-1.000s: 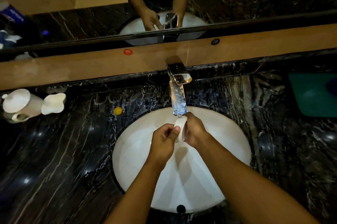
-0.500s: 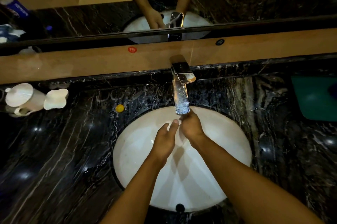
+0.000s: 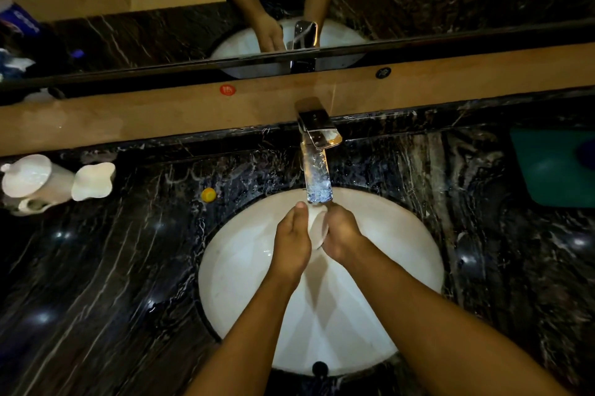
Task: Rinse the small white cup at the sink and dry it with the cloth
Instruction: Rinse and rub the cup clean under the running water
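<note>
Head view: we look down at a white oval sink point(image 3: 244, 266) set into a dark veined marble counter point(image 3: 96, 283).
Tap: a chrome tap point(image 3: 317, 150) stands behind the basin, its spout reaching out over the rim just above our hands.
Cup: the small white cup point(image 3: 317, 226) sits between our two hands over the far part of the basin, directly beneath the spout.
Left hand: our left hand point(image 3: 293, 244) grips the cup from the left, fingers curled around its side and the thumb tip raised at the cup's top edge.
Right hand: our right hand point(image 3: 341, 234) holds the cup from the right, fingers wrapped around it; most of them are hidden behind the cup.
Cloth: a teal cloth point(image 3: 557, 167) lies on the counter at the far right, well apart from the sink.
Left of the counter: a white lidded jug point(image 3: 32, 178) and a white creamer point(image 3: 93, 181) stand close together near the back edge.
Small item: a yellow cap point(image 3: 208, 195) rests on the counter just beside the sink's upper left rim.
Mirror: a mirror point(image 3: 145, 34) above a tan ledge reflects our arms and the tap.
</note>
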